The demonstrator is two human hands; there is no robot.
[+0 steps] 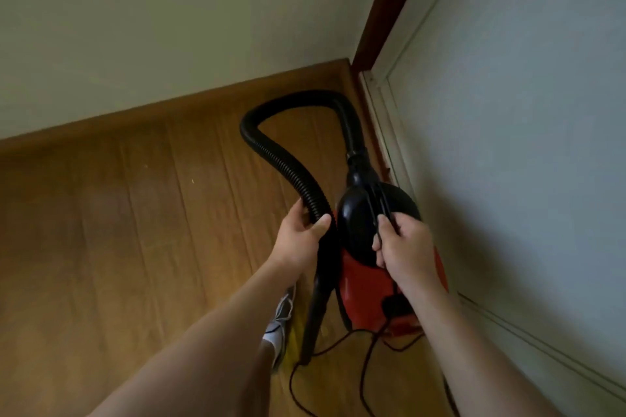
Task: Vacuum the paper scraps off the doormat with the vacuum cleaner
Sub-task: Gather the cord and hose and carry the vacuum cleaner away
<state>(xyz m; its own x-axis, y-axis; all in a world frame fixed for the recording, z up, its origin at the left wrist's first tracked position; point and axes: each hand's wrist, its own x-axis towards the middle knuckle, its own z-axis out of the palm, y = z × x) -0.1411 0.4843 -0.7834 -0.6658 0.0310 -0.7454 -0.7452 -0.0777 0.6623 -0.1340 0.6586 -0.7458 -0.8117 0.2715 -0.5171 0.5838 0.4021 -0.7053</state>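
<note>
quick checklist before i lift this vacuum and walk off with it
1. Right hand grips the handle of the vacuum cleaner: ok.
2. Left hand holds the hose: ok.
3. Cord clear of the feet: not ok, it loops beside the shoe.
4. Plugged in: cannot tell.
5. Doormat and paper scraps located: cannot tell, neither is in view.
</note>
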